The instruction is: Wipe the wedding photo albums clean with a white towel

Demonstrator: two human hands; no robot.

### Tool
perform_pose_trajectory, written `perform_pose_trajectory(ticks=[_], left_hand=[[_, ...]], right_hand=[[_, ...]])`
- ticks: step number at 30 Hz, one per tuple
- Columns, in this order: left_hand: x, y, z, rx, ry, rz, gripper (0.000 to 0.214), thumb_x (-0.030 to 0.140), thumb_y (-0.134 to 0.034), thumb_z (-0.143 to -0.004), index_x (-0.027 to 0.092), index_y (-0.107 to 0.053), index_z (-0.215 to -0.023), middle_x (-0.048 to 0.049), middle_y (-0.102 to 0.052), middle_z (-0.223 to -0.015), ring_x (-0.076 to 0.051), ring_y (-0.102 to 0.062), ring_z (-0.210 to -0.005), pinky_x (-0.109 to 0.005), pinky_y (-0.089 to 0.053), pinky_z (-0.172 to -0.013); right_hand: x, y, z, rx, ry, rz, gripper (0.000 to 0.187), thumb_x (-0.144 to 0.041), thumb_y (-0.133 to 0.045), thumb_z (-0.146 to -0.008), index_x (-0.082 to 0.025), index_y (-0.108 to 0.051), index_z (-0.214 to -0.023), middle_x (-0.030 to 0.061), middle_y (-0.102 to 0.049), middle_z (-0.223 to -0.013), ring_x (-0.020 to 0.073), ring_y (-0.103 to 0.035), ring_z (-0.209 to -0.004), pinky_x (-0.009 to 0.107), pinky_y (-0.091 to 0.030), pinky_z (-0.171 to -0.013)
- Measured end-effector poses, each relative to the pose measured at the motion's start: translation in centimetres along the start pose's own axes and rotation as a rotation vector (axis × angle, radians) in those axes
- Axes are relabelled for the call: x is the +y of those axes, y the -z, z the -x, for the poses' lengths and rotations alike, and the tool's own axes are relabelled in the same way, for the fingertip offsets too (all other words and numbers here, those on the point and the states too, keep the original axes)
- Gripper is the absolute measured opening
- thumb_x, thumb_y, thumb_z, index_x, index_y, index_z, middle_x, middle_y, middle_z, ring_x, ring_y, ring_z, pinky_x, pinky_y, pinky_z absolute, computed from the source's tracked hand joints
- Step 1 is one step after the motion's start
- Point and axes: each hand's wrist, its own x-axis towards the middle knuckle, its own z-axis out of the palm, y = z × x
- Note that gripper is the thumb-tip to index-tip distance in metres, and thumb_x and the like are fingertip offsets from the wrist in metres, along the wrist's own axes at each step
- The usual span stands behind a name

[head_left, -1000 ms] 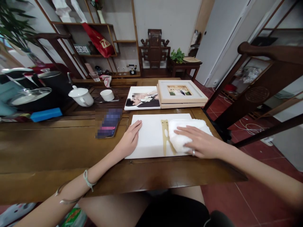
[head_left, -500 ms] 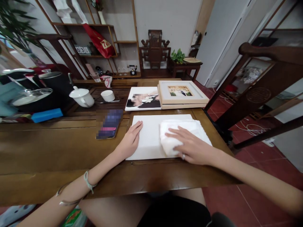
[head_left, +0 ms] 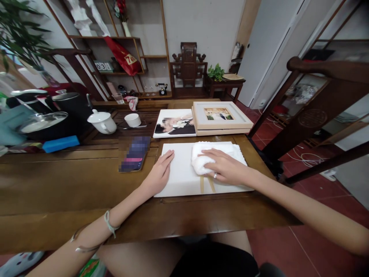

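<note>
A white rectangular panel (head_left: 180,181) lies flat on the wooden table in front of me, with two tan strips (head_left: 202,185) visible near its front edge. My left hand (head_left: 159,172) rests on the panel's left edge, fingers stretched out and holding nothing. A bunched white towel (head_left: 200,161) is pressed against the upper right part of the panel. Over it, my right hand (head_left: 226,165) grips the towel with curved fingers, a ring showing on one of them. The towel hides part of the panel beneath.
Behind the panel lie a photo print (head_left: 174,123) and stacked picture frames (head_left: 221,115). To the left are a phone (head_left: 134,154), a white cup (head_left: 133,120), a lidded white bowl (head_left: 102,122), a blue block (head_left: 61,144) and dark pots. A wooden chair (head_left: 314,115) stands at the right.
My right hand and the towel have moved away from me, up the panel, uncovering the two tan strips. My left hand stays on the panel's left edge.
</note>
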Motion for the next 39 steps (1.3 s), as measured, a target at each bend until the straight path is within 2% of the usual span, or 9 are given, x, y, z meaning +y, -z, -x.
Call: perform_pose_trajectory(ticks=[4, 9, 12, 19, 24, 28, 32, 36, 39], left_hand=[[0.0, -0.1, 0.0, -0.001, 0.006, 0.001, 0.048, 0.022, -0.029, -0.092, 0.011, -0.043, -0.137, -0.0136, -0.039, -0.147, -0.025, -0.031, -0.138, -0.046, -0.023, -0.115], [0.0, -0.1, -0.1, 0.004, 0.005, 0.007, 0.048, 0.021, -0.029, -0.092, 0.008, -0.044, -0.136, -0.0155, -0.039, -0.146, -0.025, -0.031, -0.138, -0.046, -0.022, -0.116], [-0.1, -0.1, -0.1, 0.004, -0.001, 0.008, 0.048, 0.021, -0.029, -0.092, 0.009, -0.044, -0.136, -0.0156, -0.039, -0.146, -0.025, -0.031, -0.138, -0.048, -0.022, -0.116], [-0.2, -0.1, 0.0, 0.005, -0.014, -0.003, 0.048, 0.021, -0.03, -0.092, 0.013, -0.042, -0.138, -0.0134, -0.039, -0.146, -0.025, -0.031, -0.138, -0.048, -0.025, -0.114], [-0.2, 0.1, 0.0, -0.006, -0.02, 0.0, 0.048, 0.02, -0.03, -0.093, 0.014, -0.041, -0.139, -0.0132, -0.038, -0.147, -0.024, -0.03, -0.139, -0.047, -0.024, -0.115], [-0.2, 0.0, -0.1, -0.006, -0.012, -0.004, 0.048, 0.021, -0.029, -0.093, 0.01, -0.042, -0.138, -0.0151, -0.037, -0.147, -0.025, -0.03, -0.139, -0.046, -0.024, -0.115], [-0.3, -0.1, 0.0, -0.001, -0.016, 0.005, 0.048, 0.021, -0.03, -0.092, 0.013, -0.042, -0.138, -0.0135, -0.038, -0.147, -0.025, -0.03, -0.139, -0.048, -0.023, -0.115], [-0.5, -0.2, 0.0, 0.01, -0.017, 0.013, 0.048, 0.021, -0.03, -0.092, 0.014, -0.043, -0.138, -0.0128, -0.039, -0.147, -0.024, -0.031, -0.139, -0.047, -0.024, -0.115], [-0.5, -0.1, 0.0, 0.003, -0.022, 0.01, 0.048, 0.021, -0.03, -0.092, 0.015, -0.041, -0.139, -0.0126, -0.038, -0.147, -0.024, -0.031, -0.139, -0.048, -0.024, -0.115]], right_hand=[[-2.0, -0.2, 1.1, -0.023, 0.052, 0.016, 0.022, -0.023, -0.051, -0.087, -0.016, -0.068, -0.098, 0.0184, -0.049, -0.135, 0.0337, -0.033, -0.133, 0.06, -0.028, -0.106], [-5.7, 0.1, 3.6, -0.069, 0.122, -0.048, 0.014, -0.026, -0.057, -0.083, -0.02, -0.069, -0.087, 0.0138, -0.046, -0.138, 0.0328, -0.029, -0.136, 0.058, -0.023, -0.11], [-6.4, 0.3, 3.7, -0.097, 0.149, -0.084, 0.013, -0.027, -0.058, -0.082, -0.02, -0.069, -0.085, 0.0125, -0.046, -0.139, 0.032, -0.03, -0.136, 0.056, -0.024, -0.11], [-1.2, -0.5, -0.4, 0.035, 0.04, -0.027, 0.025, -0.029, -0.047, -0.091, -0.015, -0.066, -0.099, 0.0204, -0.051, -0.132, 0.0296, -0.04, -0.129, 0.054, -0.032, -0.105], [2.7, -0.9, -4.4, 0.075, -0.045, 0.009, 0.028, -0.033, -0.044, -0.094, -0.014, -0.064, -0.099, 0.0177, -0.061, -0.114, 0.0282, -0.051, -0.114, 0.046, -0.04, -0.095], [3.3, -0.5, -6.1, 0.046, -0.086, -0.015, 0.033, -0.036, -0.038, -0.096, -0.014, -0.062, -0.102, 0.0149, -0.063, -0.101, 0.0245, -0.056, -0.097, 0.039, -0.045, -0.084], [1.0, -0.7, -5.4, -0.003, -0.006, 0.08, 0.028, -0.031, -0.045, -0.092, -0.015, -0.064, -0.106, 0.0188, -0.056, -0.121, 0.0318, -0.048, -0.117, 0.052, -0.037, -0.095], [-4.2, -1.4, -3.1, -0.065, 0.157, 0.108, 0.023, -0.024, -0.053, -0.086, -0.02, -0.068, -0.102, 0.0171, -0.051, -0.13, 0.0361, -0.039, -0.127, 0.061, -0.028, -0.1], [-7.6, -2.1, -1.7, -0.026, 0.269, 0.101, 0.019, -0.025, -0.053, -0.085, -0.023, -0.071, -0.09, 0.0162, -0.047, -0.135, 0.0405, -0.035, -0.129, 0.066, -0.026, -0.099]])
